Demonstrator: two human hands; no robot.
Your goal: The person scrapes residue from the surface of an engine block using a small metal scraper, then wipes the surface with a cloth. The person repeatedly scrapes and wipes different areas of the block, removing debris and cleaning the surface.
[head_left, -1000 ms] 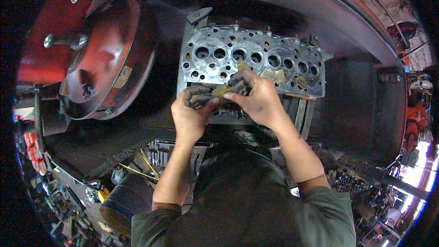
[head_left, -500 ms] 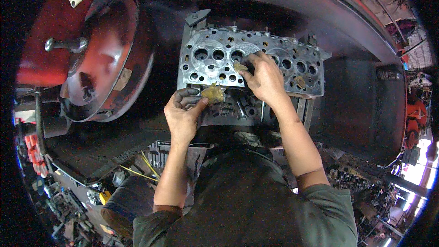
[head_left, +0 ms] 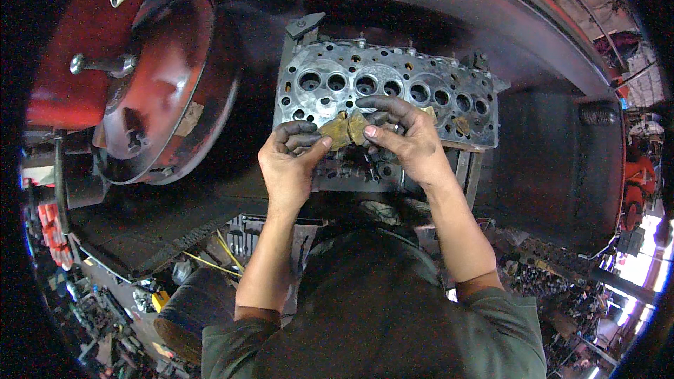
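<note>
A grey metal cylinder head (head_left: 337,63) lies across the middle, its flat face with round valve seats and bolt holes turned up. Over its near edge, my left hand (head_left: 288,161) pinches a ragged yellow-brown piece of sandpaper (head_left: 335,133) between thumb and fingers. My right hand (head_left: 415,144) grips a second, smaller sandpaper piece (head_left: 358,128), thumb on top. The two pieces meet edge to edge, touching or slightly overlapping. Another yellow-brown scrap (head_left: 461,125) lies on the right end of the head. Dark grime covers the fingers of both hands.
A red wheel-like drum (head_left: 172,84) with a metal knob (head_left: 105,65) stands at left. Dark housing walls (head_left: 554,161) surround the cylinder head. Below its near edge lies a wrench (head_left: 372,166). Yellow strips (head_left: 228,253) and cluttered metal parts (head_left: 562,295) are lower down.
My right hand has come off the cylinder head's face, moving down and toward my left hand with its sandpaper piece. My left hand has shifted slightly up and right; the two pieces now meet.
</note>
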